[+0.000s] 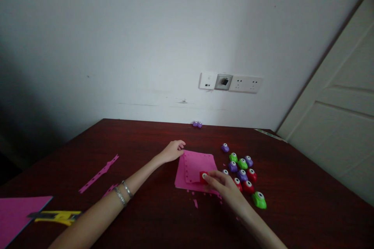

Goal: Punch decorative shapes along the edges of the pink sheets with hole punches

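My right hand pinches a red craft punch at the lower edge of a small pink paper sheet. Small holes run along that sheet's left edge, with more at its top. Beneath it lies a larger pink sheet. My left hand rests at the upper left corner of the sheets, thumb at the paper and fingers loosely bent apart from it. Pink paper bits are scattered below the sheets.
Several purple, green and red punches stand at the right; two purple ones sit by the wall. At the left are a punched pink strip, a yellow utility knife and pink paper. Wall sockets are above the table.
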`<state>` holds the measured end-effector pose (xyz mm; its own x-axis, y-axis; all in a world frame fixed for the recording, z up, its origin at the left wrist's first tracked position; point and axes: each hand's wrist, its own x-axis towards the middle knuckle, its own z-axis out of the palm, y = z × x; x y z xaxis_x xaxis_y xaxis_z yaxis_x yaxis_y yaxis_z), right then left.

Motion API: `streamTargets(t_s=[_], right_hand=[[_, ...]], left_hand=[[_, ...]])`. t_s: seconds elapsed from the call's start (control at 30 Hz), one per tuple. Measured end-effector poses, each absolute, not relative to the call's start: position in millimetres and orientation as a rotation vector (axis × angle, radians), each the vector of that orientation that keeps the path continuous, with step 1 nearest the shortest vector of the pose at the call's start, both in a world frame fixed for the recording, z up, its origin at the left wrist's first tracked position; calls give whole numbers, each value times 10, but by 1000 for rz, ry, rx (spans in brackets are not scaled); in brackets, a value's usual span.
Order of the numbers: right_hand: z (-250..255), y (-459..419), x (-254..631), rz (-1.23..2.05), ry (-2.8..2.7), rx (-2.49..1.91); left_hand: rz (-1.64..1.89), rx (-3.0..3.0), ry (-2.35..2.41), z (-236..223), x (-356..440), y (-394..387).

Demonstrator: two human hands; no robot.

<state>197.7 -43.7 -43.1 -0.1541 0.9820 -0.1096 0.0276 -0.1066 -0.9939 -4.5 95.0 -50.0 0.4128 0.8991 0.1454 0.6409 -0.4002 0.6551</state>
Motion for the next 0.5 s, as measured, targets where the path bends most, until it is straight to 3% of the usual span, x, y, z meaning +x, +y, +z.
streamTargets(t_s=[0.5], right_hand=[[-457, -431, 1936, 1363, -1378, -1284]], left_hand=[[598, 2167, 1285, -632, 37, 1074]])
